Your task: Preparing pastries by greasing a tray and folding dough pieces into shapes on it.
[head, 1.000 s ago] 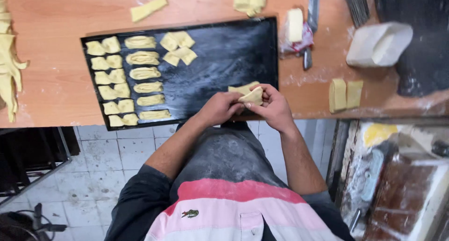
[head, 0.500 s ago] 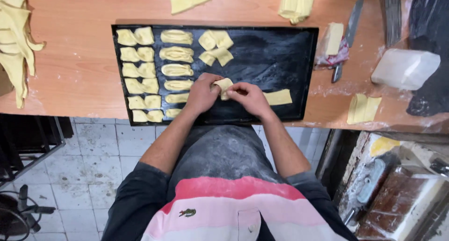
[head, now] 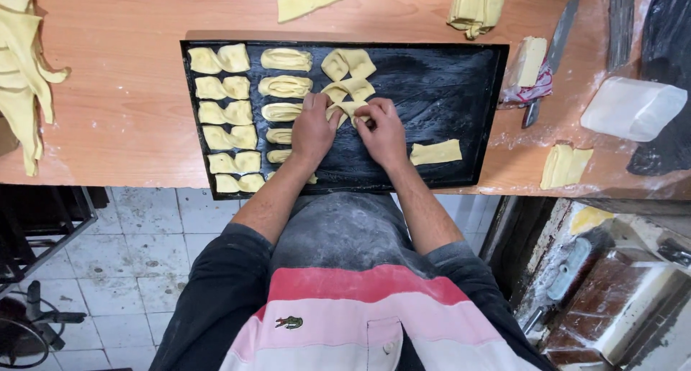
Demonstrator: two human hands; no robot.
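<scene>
Folded dough piece [head: 348, 110] sits on the black baking tray [head: 461, 83], third in its column, with the left hand [head: 314, 128] and right hand [head: 381, 128] both pinching it in a closed grip. Head view suggests the shaping-and-placing step; next likely calls for releasing gently and reaching for the flat dough strip [head: 435, 152] nearby.

A matt black metal tray [head: 461, 76] holds soft, smooth dough pieces [head: 286, 59] on a floury wooden table [head: 129, 69].

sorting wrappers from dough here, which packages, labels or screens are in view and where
Butter wrapper: right of the black tray, crumpled, red and white, under a pale yellow block.
White tub: far right on the table, rounded, plain.
No screens or signs show.
</scene>
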